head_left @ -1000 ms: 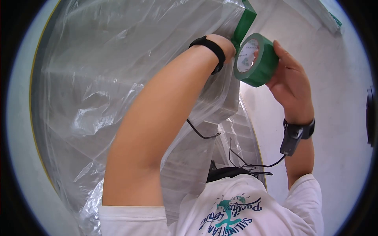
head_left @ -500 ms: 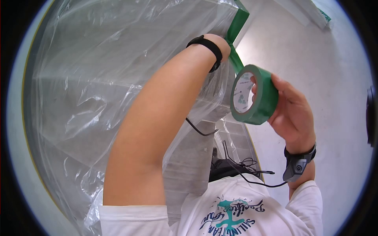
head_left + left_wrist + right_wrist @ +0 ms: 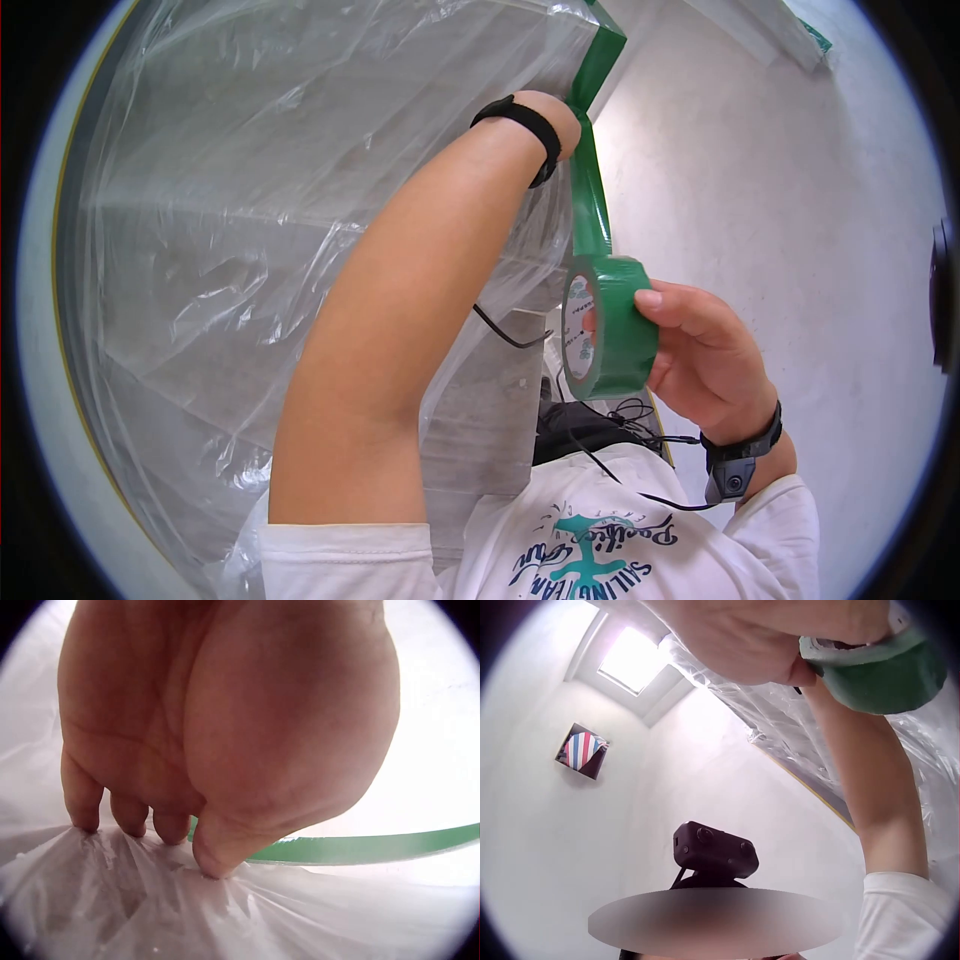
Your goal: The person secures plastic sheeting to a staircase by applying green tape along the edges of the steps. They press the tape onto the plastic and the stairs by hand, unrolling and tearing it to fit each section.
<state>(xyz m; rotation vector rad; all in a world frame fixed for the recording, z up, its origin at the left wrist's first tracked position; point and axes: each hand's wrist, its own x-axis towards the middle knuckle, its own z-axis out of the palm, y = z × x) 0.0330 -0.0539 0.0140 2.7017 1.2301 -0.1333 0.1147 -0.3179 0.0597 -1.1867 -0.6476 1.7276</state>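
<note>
My right hand (image 3: 710,355) holds a roll of green tape (image 3: 625,330), thumb on its outer face and fingers through the core. From the roll, a green tape strip (image 3: 590,190) runs up to my left hand (image 3: 555,115) along the edge of a clear plastic sheet (image 3: 230,230). In the left wrist view, the thumb (image 3: 214,855) and fingertips pinch the plastic, which puckers into folds around them. The green strip there passes behind the thumb. In the right wrist view, the roll shows at the upper right, partly covered by the hand.
Plastic covers a grey stepped surface beneath my left arm. A pale wall (image 3: 780,180) lies to the right. A black cable (image 3: 510,340) hangs near my shirt. Another plastic piece edged with green tape (image 3: 820,40) is at upper right. A bright window (image 3: 632,660) shows overhead.
My right hand has moved down with the tape roll, and a longer stretch of green strip now shows between it and my left hand. The left hand stays at nearly the same spot.
</note>
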